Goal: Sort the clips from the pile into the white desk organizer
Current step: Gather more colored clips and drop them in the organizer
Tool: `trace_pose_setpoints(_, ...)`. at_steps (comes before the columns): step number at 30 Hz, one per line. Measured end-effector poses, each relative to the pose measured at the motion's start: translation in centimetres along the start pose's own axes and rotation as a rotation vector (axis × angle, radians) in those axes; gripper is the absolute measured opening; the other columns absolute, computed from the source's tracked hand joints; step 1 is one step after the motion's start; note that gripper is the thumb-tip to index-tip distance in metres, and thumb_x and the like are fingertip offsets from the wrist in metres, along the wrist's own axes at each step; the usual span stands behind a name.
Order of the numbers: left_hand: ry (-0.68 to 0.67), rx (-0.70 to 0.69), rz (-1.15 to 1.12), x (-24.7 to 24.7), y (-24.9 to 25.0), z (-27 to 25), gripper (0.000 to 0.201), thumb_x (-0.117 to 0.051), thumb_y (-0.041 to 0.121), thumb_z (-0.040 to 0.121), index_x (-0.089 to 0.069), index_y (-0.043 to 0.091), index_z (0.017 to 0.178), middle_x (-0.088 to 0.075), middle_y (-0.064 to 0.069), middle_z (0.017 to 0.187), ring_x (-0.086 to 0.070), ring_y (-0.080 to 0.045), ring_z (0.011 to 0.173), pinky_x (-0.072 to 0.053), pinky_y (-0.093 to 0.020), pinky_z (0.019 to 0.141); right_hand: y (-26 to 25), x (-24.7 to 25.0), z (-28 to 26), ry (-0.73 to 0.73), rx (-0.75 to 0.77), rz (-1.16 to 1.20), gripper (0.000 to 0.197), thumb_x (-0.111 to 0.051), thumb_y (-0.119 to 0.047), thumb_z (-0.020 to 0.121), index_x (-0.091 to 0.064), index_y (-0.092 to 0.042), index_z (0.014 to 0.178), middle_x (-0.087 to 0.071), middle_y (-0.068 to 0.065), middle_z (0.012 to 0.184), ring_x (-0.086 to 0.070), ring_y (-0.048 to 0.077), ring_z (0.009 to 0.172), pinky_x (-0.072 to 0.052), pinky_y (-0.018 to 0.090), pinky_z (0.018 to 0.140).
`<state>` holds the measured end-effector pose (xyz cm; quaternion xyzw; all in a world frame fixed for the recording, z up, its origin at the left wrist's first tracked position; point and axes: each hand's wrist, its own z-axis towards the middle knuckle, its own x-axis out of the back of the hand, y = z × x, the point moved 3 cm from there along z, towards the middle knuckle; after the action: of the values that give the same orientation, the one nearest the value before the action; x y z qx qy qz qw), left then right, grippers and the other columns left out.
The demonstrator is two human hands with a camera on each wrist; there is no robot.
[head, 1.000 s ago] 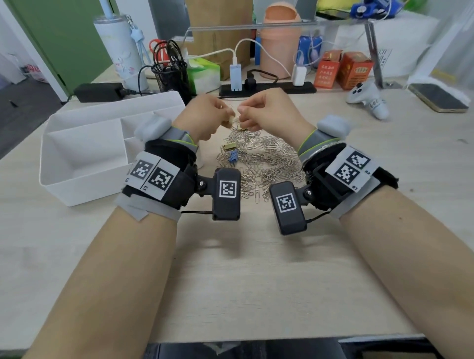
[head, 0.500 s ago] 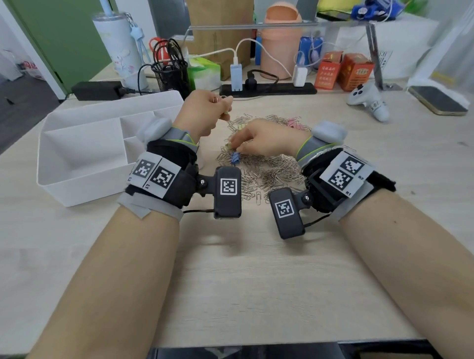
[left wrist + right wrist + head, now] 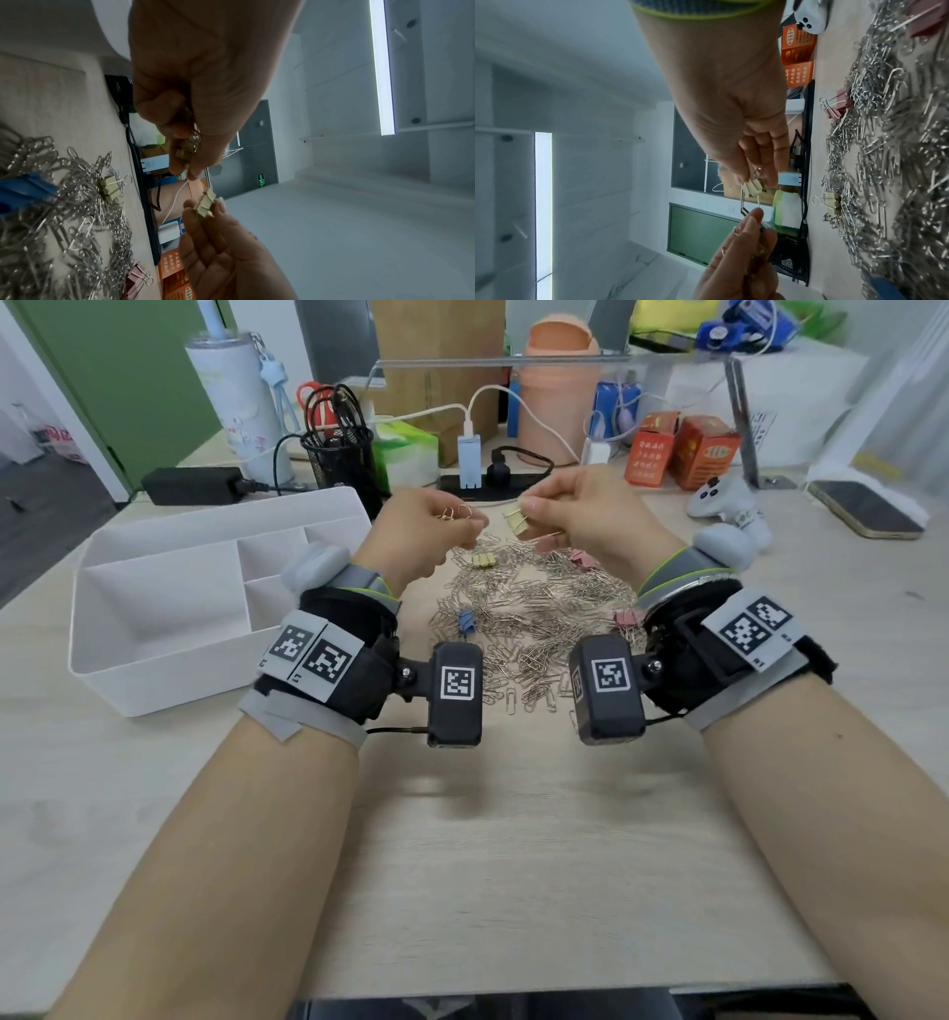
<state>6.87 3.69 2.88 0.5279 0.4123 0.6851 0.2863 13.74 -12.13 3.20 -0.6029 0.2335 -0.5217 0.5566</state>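
A pile of silver paper clips (image 3: 529,618) lies on the desk between my wrists, with a blue binder clip (image 3: 466,621), a yellow one (image 3: 482,560) and pink ones (image 3: 583,557) mixed in. The white desk organizer (image 3: 205,531) stands to the left; the compartments I can see hold nothing. My left hand (image 3: 462,526) is raised above the pile's far edge and holds a few small yellow binder clips (image 3: 186,152) in curled fingers. My right hand (image 3: 529,516), just to its right, pinches one yellow binder clip (image 3: 753,187) between thumb and fingers.
Behind the hands run a black power strip (image 3: 488,481) with plugged chargers and a black mesh pen cup (image 3: 336,454). A white controller (image 3: 724,503), a phone (image 3: 862,508) and orange boxes (image 3: 683,449) sit at the back right. Bare wooden desk lies near me.
My right hand has risen from the pile with a yellow binder clip and come up beside the left hand. The left hand has stayed raised with its clips.
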Motion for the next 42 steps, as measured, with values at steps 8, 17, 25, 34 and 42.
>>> trace_pose_setpoints(8, -0.025, -0.050, 0.066, -0.2, 0.1, -0.2, 0.021, -0.065, 0.036, 0.087, -0.071, 0.015, 0.086, -0.067, -0.002, 0.079, -0.037, -0.011, 0.050, -0.033, -0.022, 0.045, -0.7, -1.4, -0.6, -0.014, 0.108, -0.139, 0.012, -0.068, -0.024, 0.086, -0.070, -0.012, 0.085, -0.065, 0.006, 0.083, -0.058, 0.009, 0.074, -0.051, 0.024, 0.060)
trace_pose_setpoints(17, 0.170, 0.026, 0.013, 1.8, -0.7, 0.5, 0.031, -0.063, 0.033, 0.088, -0.061, 0.008, 0.070, -0.062, -0.011, 0.075, -0.033, -0.014, 0.043, -0.030, -0.020, 0.045, 0.4, -3.0, 1.8, -0.097, -0.068, -0.328, 0.034, -0.062, -0.026, 0.090, -0.065, -0.006, 0.116, -0.065, 0.009, 0.113, -0.056, 0.016, 0.095, -0.042, 0.018, 0.067)
trace_pose_setpoints(25, 0.123, 0.049, 0.027, 1.5, -1.0, 0.7, 0.026, -0.063, 0.030, 0.088, -0.061, 0.012, 0.070, -0.063, -0.012, 0.082, -0.034, -0.016, 0.046, -0.030, -0.022, 0.043, 1.2, -5.1, 4.5, -0.218, -0.135, -0.516, 0.054, -0.062, -0.011, 0.089, -0.044, -0.009, 0.140, -0.048, 0.009, 0.141, -0.047, 0.022, 0.129, -0.037, 0.027, 0.103)
trace_pose_setpoints(34, 0.102, 0.055, 0.071, 1.4, -0.9, 0.6, 0.024, -0.060, 0.030, 0.090, -0.062, 0.007, 0.083, -0.057, -0.014, 0.080, -0.036, -0.016, 0.049, -0.034, -0.021, 0.046, 2.9, -4.4, 4.8, -0.076, -0.136, -0.504, 0.018, -0.070, -0.008, 0.081, -0.074, -0.010, 0.098, -0.071, 0.005, 0.101, -0.060, 0.012, 0.091, -0.049, 0.025, 0.088)
trace_pose_setpoints(42, 0.080, 0.038, 0.071, 1.2, -0.7, 0.4, 0.018, -0.058, 0.025, 0.092, -0.060, 0.009, 0.085, -0.057, -0.008, 0.083, -0.035, -0.014, 0.050, -0.033, -0.021, 0.046, 2.1, -0.2, 2.2, 0.115, -0.093, -0.250, 0.011, -0.073, -0.015, 0.081, -0.072, -0.008, 0.089, -0.061, -0.003, 0.063, -0.052, 0.000, 0.043, -0.038, 0.011, 0.040)
